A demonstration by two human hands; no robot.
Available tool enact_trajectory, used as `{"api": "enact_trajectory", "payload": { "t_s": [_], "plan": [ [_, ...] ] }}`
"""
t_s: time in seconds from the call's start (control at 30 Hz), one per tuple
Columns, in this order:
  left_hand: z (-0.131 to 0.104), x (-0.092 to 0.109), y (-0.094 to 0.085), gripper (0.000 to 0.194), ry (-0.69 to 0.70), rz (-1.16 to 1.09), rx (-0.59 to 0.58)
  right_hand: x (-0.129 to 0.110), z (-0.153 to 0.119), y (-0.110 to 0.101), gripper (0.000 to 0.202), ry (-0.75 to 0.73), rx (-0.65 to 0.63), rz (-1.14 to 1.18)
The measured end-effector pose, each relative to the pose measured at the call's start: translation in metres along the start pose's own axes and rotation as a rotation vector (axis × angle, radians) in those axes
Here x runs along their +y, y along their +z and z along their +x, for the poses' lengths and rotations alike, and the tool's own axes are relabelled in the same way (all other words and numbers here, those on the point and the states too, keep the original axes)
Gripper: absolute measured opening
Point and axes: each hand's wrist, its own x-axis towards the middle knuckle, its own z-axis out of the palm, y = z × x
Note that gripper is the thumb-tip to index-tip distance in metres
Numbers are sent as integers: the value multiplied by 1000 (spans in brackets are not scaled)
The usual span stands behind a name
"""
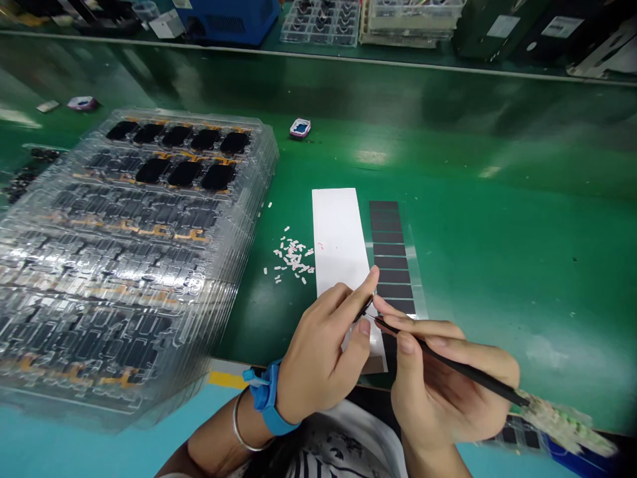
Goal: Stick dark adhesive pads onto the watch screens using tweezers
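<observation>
Thumb and fingers of my left hand (pixel 326 342) pinch a small dark flat piece (pixel 365 309), mostly hidden by the fingers. My right hand (pixel 448 382) is closed around black tweezers (pixel 465 373), whose rear end is wrapped in pale, frayed material. The tweezer tip meets the dark piece at the left fingertips. Both hands are over the lower part of a white sheet (pixel 341 232). To its right lies a clear strip with a column of dark grey rectangles (pixel 391 262). Small white bits (pixel 294 257) are scattered left of the sheet.
A tall stack of clear trays (pixel 199 265) with black screens (pixel 185 172) and orange flex cables fills the left. A small pink-rimmed part (pixel 300 128) sits farther back on the green table (pixel 497 252). A shelf behind holds a blue machine (pixel 231 23) and clear boxes (pixel 321 23).
</observation>
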Motion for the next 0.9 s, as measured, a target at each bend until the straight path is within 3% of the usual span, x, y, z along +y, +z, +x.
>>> {"api": "enact_trajectory", "payload": {
  "t_s": [0.17,0.7,0.9],
  "plan": [
    [1,-1,1,52,11,-5,-2,1,3,3,40,-46,52,27],
    [1,0,0,51,3,24,-4,1,2,2,41,-39,43,31],
    [1,0,0,51,-11,37,-21,-2,-4,-3,43,69,-24,-31]
  ]
}}
